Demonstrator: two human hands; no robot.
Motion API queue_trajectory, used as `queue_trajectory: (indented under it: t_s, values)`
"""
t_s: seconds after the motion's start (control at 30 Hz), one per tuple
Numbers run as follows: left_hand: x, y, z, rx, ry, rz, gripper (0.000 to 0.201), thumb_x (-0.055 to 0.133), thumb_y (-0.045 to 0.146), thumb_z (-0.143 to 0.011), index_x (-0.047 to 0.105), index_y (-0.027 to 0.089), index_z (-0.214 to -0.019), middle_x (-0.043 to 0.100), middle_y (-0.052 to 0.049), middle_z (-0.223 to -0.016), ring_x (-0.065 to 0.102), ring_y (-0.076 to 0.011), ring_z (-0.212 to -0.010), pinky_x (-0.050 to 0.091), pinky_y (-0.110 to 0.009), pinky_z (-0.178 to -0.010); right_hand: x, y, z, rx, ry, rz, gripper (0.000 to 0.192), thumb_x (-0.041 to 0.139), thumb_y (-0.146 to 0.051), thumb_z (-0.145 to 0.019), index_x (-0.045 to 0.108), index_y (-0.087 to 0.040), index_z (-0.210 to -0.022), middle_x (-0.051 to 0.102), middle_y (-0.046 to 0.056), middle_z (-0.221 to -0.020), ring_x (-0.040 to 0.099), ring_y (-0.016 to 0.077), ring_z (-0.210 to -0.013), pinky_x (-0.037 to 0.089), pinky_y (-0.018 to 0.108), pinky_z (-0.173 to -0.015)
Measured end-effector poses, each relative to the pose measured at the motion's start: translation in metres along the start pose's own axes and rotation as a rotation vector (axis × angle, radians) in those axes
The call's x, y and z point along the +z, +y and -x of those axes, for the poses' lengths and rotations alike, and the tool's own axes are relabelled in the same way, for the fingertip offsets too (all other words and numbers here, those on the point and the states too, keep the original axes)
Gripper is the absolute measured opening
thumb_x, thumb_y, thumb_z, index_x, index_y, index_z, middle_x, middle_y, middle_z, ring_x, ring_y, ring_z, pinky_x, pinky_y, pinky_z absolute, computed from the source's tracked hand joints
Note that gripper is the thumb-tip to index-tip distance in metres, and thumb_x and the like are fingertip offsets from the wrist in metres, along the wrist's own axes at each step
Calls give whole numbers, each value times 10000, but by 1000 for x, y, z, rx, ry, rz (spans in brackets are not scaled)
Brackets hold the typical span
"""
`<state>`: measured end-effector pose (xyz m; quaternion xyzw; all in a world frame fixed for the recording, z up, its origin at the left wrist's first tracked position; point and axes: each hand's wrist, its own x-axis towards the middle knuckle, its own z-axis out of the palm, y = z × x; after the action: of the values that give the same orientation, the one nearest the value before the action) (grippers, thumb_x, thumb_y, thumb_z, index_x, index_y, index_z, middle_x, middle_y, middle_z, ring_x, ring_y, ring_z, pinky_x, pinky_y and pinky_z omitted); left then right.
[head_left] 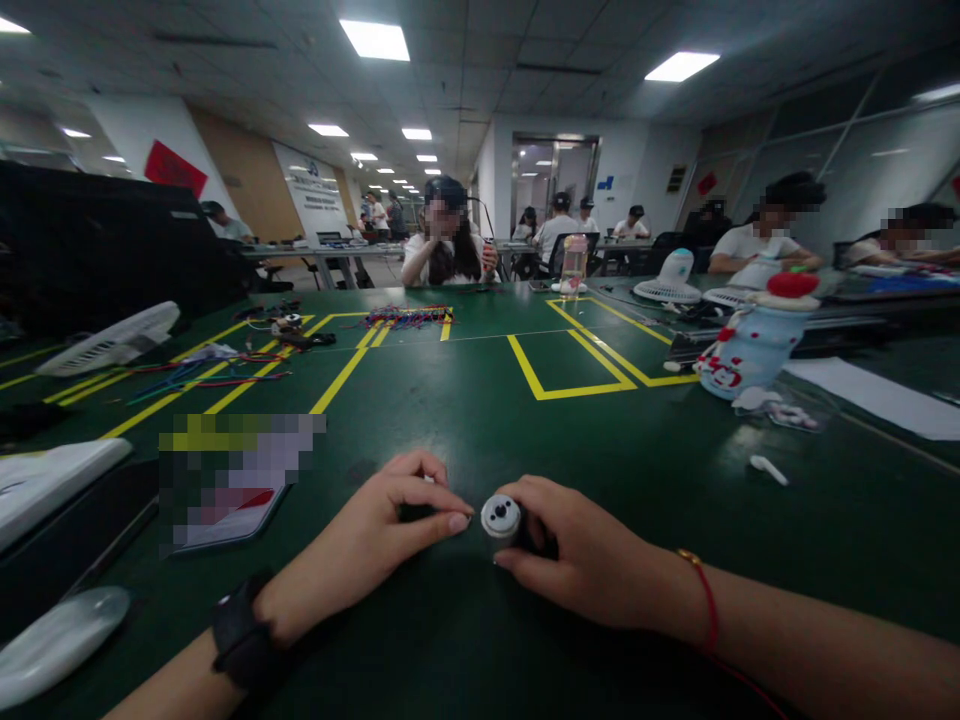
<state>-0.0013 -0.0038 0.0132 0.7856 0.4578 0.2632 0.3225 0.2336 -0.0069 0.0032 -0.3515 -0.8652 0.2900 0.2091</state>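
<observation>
In the head view my right hand [559,540] is closed around a small cylindrical motor [501,516]. Its silver end face, with a dark centre and small holes, is turned up toward me. Just left of the motor, my left hand [412,505] pinches thumb and forefinger together close to the motor's rim. A tiny bit of something shows at those fingertips, too small to name. The fingertips appear slightly apart from the motor. Both hands are low over the green table [420,420].
A white mouse [60,645] and a blurred-out flat packet [240,490] lie at left. Loose wires [202,380] and a wire bundle [409,317] are farther back. At right are a blue bottle [750,345] and a white earbud [769,469]. A person [446,240] sits opposite.
</observation>
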Motion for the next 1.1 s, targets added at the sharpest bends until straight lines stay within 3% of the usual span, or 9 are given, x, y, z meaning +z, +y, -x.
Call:
queue_trajectory:
  t_s: [0.23,0.33,0.47,0.67,0.83,1.1]
  values:
    - [11,-14,2,45,-94,-238,73,664,401,-831,734,386,-847,566,33,-1009,503,-183,-972,355,-336,-879,0,0,0,3,-5,-14,235,613,-270,-816,555,-201,-1032,557,3,-865,478,122,-670,377,258,-588]
    - [10,-13,1,45,-105,-231,85,662,401,-832,734,377,-870,575,25,-1013,502,-188,-981,363,-337,-890,-1,0,0,8,-4,-16,237,614,-273,-816,559,-197,-1034,564,9,-873,480,123,-671,377,259,-587]
    - [2,-17,-3,-7,-32,-175,153,600,382,-873,709,339,-971,599,9,-1008,521,-194,-985,391,-347,-899,-3,0,1,8,-9,-19,243,622,-271,-811,568,-191,-1034,574,19,-885,487,126,-679,380,259,-592]
    - [-21,-39,-7,-98,94,-224,243,510,396,-899,689,258,-987,630,-35,-1022,559,-234,-991,411,-415,-929,-4,-2,1,20,-6,-34,257,626,-271,-814,570,-189,-1051,586,30,-905,496,126,-680,387,261,-593]
    - [-25,-43,-6,-110,101,-229,249,504,401,-898,680,252,-993,623,-43,-1040,559,-234,-1004,427,-407,-922,-4,-2,1,21,-8,-33,247,630,-269,-811,573,-187,-1036,581,28,-893,492,125,-678,389,259,-593]
    - [-22,-32,-3,-91,52,-233,212,591,402,-852,677,280,-1004,610,-18,-1068,546,-224,-1020,418,-377,-927,-4,-2,0,15,-6,-40,234,610,-245,-810,563,-194,-1033,570,19,-891,491,123,-676,387,254,-581]
